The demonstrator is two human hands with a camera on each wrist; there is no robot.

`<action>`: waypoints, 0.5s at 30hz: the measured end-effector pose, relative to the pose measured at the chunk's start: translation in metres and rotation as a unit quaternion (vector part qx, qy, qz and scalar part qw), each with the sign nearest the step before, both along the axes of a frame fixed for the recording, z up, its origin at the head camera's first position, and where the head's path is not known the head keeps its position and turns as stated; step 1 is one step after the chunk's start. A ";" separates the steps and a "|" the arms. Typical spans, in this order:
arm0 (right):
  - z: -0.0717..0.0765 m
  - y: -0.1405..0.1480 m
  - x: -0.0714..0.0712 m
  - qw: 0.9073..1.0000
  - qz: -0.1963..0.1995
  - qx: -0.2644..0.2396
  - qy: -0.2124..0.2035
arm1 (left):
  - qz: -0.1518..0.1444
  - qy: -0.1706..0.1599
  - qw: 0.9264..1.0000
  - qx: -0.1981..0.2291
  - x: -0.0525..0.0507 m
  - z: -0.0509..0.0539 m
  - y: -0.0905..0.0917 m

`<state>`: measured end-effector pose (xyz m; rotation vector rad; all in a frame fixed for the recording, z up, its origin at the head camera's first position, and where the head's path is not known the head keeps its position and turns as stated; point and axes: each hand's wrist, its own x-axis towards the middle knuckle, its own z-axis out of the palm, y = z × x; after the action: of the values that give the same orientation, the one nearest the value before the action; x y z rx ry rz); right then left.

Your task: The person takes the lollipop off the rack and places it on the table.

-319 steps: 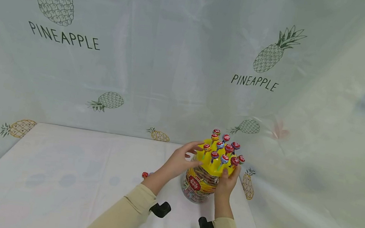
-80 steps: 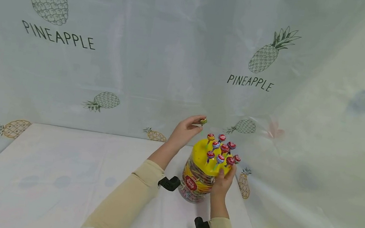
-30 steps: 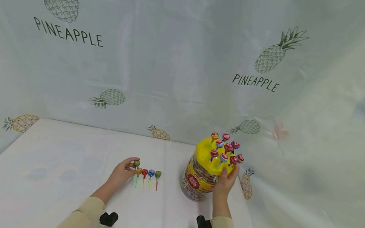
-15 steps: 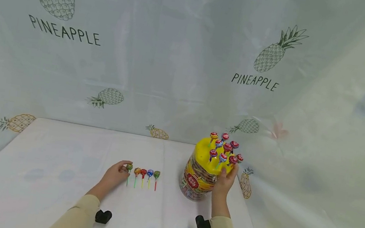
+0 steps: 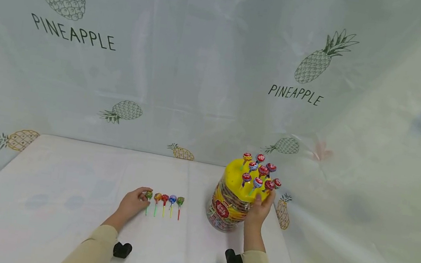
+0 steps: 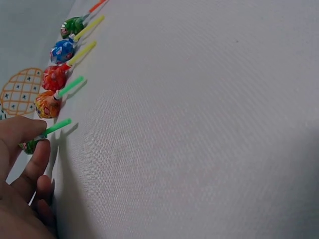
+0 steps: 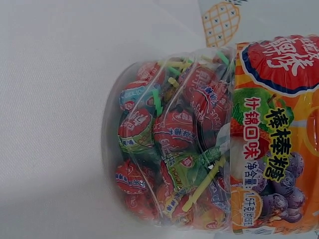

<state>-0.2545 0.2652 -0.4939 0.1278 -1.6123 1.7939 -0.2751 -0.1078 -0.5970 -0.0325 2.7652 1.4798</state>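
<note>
My left hand (image 5: 132,204) pinches a green-wrapped lollipop (image 6: 31,146) with a green stick, low at the left end of a row on the table. To its right lie an orange lollipop (image 5: 158,197), a red lollipop (image 5: 164,198), a blue lollipop (image 5: 173,199) and another green lollipop (image 5: 180,200), sticks toward me. My right hand (image 5: 257,216) grips the right side of a big clear candy jar (image 5: 220,211), thumb at the edge of its yellow lid (image 5: 234,176). Several lollipops (image 5: 257,182) stand in the lid. The right wrist view shows only the jar, packed with wrapped lollipops.
The table (image 5: 70,184) has a white cover. Behind it and along the right hangs a pale curtain (image 5: 200,82) printed with pineapples. The jar stands near the table's right back part.
My left hand has taken lollipops out of the lid's left side and carried the green one to the row's left end, lowering it slightly lately. My right hand has stayed on the jar.
</note>
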 end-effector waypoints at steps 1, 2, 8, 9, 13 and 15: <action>-0.001 0.000 -0.001 1.000 -0.001 -0.001 0.000 | -0.001 0.002 1.000 -0.006 -0.001 0.000 0.000; -0.002 0.001 -0.001 1.000 -0.001 -0.002 0.001 | -0.002 0.002 1.000 -0.014 -0.001 0.000 0.000; 0.006 -0.003 0.004 1.000 -0.004 0.013 -0.006 | 0.001 -0.013 0.998 -0.055 -0.004 0.001 0.003; 0.009 -0.004 0.006 1.000 -0.004 0.015 -0.006 | 0.002 -0.016 0.998 -0.061 -0.004 0.002 0.003; 0.017 -0.009 0.013 1.000 0.000 0.018 0.001 | 0.001 -0.028 0.997 -0.077 -0.004 0.003 0.004; 0.018 -0.010 0.014 1.000 -0.002 0.016 -0.003 | -0.002 -0.029 0.996 -0.080 -0.004 0.003 0.004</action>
<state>-0.2405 0.2556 -0.4755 0.1348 -1.6443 1.7685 -0.2793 -0.1037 -0.5938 -0.0701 2.8281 1.2334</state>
